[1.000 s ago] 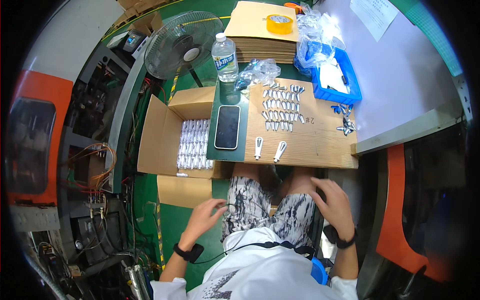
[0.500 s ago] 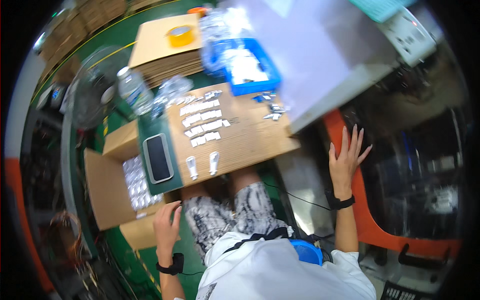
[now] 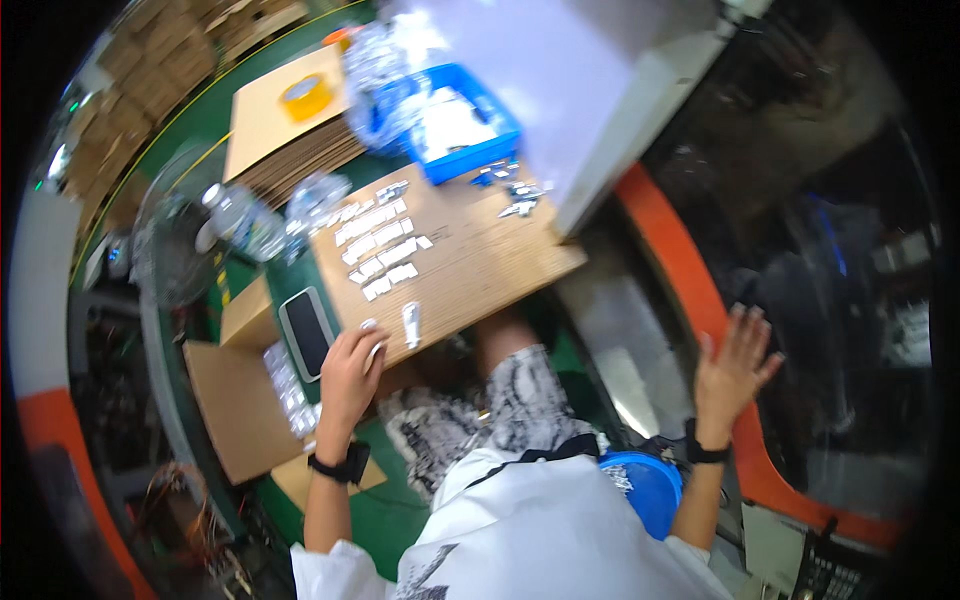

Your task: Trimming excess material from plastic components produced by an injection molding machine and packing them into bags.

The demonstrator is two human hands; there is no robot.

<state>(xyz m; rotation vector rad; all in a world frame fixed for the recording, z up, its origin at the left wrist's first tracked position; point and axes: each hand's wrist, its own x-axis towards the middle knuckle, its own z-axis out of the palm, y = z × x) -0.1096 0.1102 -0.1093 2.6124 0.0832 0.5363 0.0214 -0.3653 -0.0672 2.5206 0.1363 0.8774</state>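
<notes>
At the near left corner of the cardboard-topped table (image 3: 470,270), my left hand (image 3: 350,378) has its fingers curled round a small white plastic piece (image 3: 371,326), mostly hidden by them. Beside it lies a second white piece (image 3: 411,325), long and narrow with a rounded end. Farther back, small white parts (image 3: 375,240) lie in several rows. My right hand (image 3: 735,375) is away from the table on the right, fingers spread, holding nothing, in front of the orange-edged machine door (image 3: 735,420). Whether it touches the door I cannot tell.
A phone (image 3: 308,330) lies left of the rows, beside an open carton (image 3: 225,410) of clear-wrapped items. A blue tray (image 3: 470,160), small metallic parts (image 3: 520,200), a plastic bottle (image 3: 245,222) and yellow tape (image 3: 306,97) sit farther back. A blue bucket (image 3: 655,495) stands at my right.
My left hand has moved up from beside the table to the left white piece and closed on it. My right hand stays open, lower in the view. The whole view has shifted.
</notes>
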